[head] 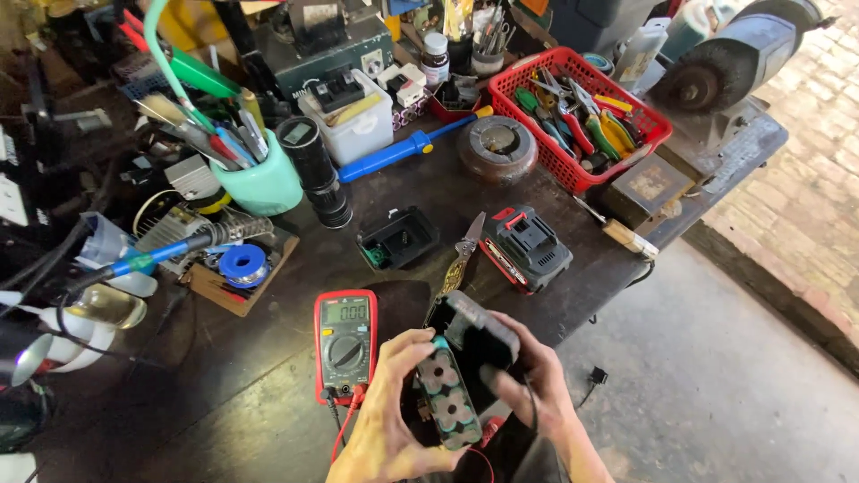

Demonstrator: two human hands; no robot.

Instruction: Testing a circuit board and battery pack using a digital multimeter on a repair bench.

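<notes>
My left hand (386, 407) and my right hand (528, 385) together hold an opened battery pack (458, 371), a black case with green cells showing, low over the dark workbench (259, 402). The left hand grips the cell side, the right hand the black casing side. A red multimeter (345, 340) lies just left of my left hand, its red lead (344, 427) running under the hand. Beyond the pack lie a black and red battery housing (523, 246), an empty black housing shell (398, 238) and a pair of pliers (461, 255).
A red basket of hand tools (582, 116) and a bench grinder (729, 63) stand at the back right. A teal cup of tools (259, 179), a blue desoldering pump (403, 148), solder reels (242, 264) and a soldering iron (152, 255) crowd the left. The bench edge drops to concrete floor (716, 376).
</notes>
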